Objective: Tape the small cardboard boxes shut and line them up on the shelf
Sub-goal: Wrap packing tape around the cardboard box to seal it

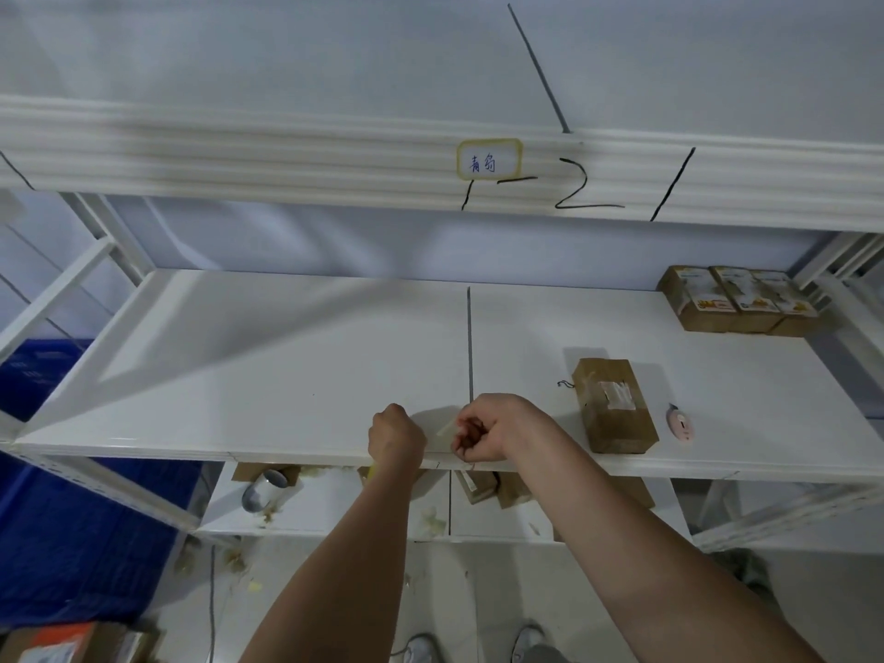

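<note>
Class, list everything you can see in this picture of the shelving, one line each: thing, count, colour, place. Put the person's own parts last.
shelf: one, white, across the middle
single cardboard box: one, brown with a pale label, on the shelf right of the hands
row of boxes: three, brown with printed tops, far right back corner of the shelf
small cutter: one, pinkish, right of the single box
strip of tape: one, clear yellowish, stretched between the hands
tape roll: one, clear, lower shelf at left
label: one, white with yellow edge, upper beam
crate: one, blue, far left
left hand: one, pinches the tape
right hand: one, pinches the tape
</note>
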`<state>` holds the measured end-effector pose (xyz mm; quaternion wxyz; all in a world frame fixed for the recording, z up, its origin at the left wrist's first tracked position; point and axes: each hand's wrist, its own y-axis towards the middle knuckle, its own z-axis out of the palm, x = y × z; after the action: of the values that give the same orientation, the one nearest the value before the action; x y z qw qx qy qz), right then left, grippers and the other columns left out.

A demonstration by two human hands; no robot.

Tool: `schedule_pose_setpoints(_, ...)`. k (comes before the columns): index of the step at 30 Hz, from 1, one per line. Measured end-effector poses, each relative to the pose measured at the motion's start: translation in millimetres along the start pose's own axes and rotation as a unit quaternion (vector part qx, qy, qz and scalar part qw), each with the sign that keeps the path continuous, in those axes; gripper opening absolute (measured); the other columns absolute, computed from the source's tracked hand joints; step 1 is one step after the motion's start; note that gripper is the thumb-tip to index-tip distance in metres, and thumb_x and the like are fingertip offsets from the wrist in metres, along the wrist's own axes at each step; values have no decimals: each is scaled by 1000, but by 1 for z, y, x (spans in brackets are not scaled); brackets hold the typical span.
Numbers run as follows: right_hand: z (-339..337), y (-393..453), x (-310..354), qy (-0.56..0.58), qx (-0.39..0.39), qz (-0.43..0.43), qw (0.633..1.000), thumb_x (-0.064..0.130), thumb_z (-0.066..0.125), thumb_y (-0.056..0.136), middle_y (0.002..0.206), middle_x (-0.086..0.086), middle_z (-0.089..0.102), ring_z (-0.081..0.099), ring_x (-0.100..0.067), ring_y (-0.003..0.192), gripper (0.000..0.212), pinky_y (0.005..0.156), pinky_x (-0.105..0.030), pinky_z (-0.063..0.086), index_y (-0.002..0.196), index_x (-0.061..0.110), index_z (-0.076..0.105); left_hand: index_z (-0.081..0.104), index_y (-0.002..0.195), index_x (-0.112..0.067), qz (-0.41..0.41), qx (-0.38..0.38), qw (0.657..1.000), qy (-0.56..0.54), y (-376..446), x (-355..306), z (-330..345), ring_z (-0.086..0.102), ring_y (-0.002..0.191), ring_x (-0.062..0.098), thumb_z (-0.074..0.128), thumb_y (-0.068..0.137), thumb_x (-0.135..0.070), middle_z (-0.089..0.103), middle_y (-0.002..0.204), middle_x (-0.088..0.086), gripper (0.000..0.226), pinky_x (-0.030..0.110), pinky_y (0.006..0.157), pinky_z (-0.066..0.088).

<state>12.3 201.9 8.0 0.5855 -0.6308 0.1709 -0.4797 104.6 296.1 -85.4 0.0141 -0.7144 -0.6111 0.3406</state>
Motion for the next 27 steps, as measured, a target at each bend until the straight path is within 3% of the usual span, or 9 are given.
schedule_pose_setpoints(27, 2, -14, -11, -60, -30, -57, 996, -15, 39, 95, 67, -9, 40, 33, -16, 55, 25, 57, -30, 42, 82, 2, 50, 61, 117, -14, 3, -19, 996, 81, -8, -10, -3, 62, 109, 25, 61, 86, -6, 61, 117, 6, 32, 31, 85, 51)
